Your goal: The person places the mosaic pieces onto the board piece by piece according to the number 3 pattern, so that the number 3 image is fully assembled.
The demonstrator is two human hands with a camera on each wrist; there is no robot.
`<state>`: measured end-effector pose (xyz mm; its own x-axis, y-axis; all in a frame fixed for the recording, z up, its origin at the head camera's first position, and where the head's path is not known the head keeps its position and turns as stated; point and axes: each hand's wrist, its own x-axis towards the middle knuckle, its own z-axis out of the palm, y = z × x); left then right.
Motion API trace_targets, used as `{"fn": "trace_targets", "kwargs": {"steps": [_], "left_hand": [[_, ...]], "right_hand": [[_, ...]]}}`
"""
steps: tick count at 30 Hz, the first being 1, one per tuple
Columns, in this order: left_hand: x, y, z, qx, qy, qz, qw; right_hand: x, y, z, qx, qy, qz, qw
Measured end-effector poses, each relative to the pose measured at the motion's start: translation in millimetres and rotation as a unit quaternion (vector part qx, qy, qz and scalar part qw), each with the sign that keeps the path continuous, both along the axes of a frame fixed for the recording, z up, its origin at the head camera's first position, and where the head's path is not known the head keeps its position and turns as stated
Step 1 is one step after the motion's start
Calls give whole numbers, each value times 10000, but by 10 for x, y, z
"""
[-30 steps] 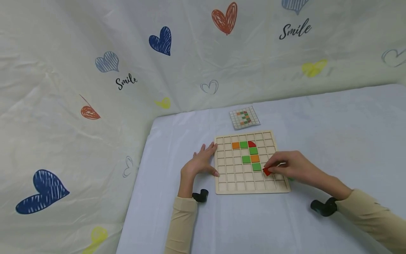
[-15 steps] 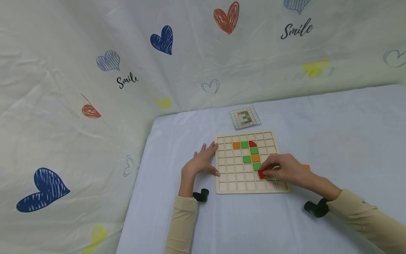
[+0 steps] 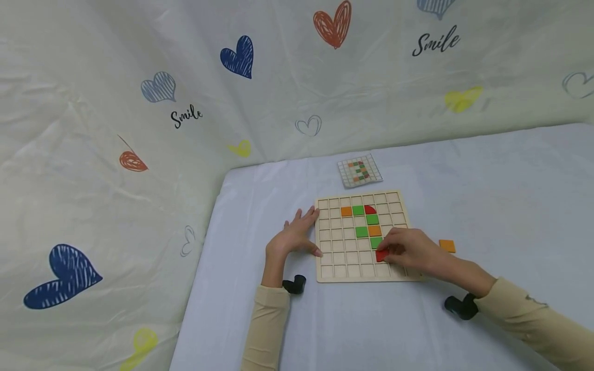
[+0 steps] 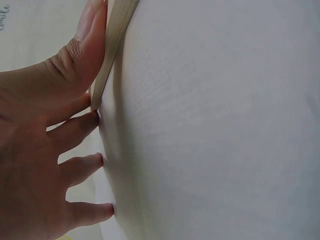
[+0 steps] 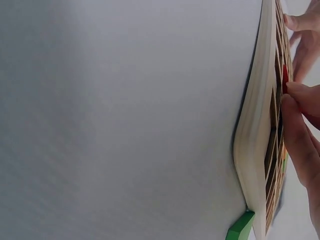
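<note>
A wooden grid board (image 3: 334,273) lies on the white cloth, with several green, orange and red tiles set in its cells. My right hand (image 3: 413,249) pinches a red tile (image 3: 381,255) between thumb and fingertips, over the cell just below the lowest green tile (image 3: 376,242). In the right wrist view the red tile (image 5: 285,80) is seen edge-on at the board's surface; whether it sits fully in the cell I cannot tell. My left hand (image 3: 292,239) rests at the board's left edge, fingers spread, thumb on the rim (image 4: 112,55).
Behind the board lies a small pattern card (image 3: 359,178) printed with a coloured grid. A loose orange tile (image 3: 447,246) is right of the board. The right wrist view also has a green piece (image 5: 241,227) by the board's edge. Dark wrist cameras (image 3: 461,307) sit below both wrists.
My right hand has carried the red tile left and slightly down, from right of the lowest green tile to below it. The loose orange tile has come into view. My left hand stays put.
</note>
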<state>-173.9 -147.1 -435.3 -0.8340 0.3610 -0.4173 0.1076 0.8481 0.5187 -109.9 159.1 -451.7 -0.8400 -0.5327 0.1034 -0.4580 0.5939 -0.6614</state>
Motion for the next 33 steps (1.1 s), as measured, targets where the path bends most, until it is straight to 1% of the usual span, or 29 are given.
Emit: {"fn": "trace_targets", "kwargs": {"steps": [11, 18, 25, 28, 33], "left_hand": [[-3, 15, -5, -76, 10, -7, 10000], [-2, 21, 5, -127, 36, 11, 9999], [5, 31, 13, -122, 14, 27, 9999], [3, 37, 15, -114, 7, 47, 9999], [11, 43, 31, -88, 14, 62, 9999]], "right_hand": [[-1, -52, -70, -227, 490, 112, 9985], [21, -38, -73, -190, 589, 51, 9981], [49, 71, -45, -304, 1005, -92, 9944], [55, 141, -32, -305, 1072, -121, 9937], [79, 263, -12, -225, 1005, -191, 9945]]}}
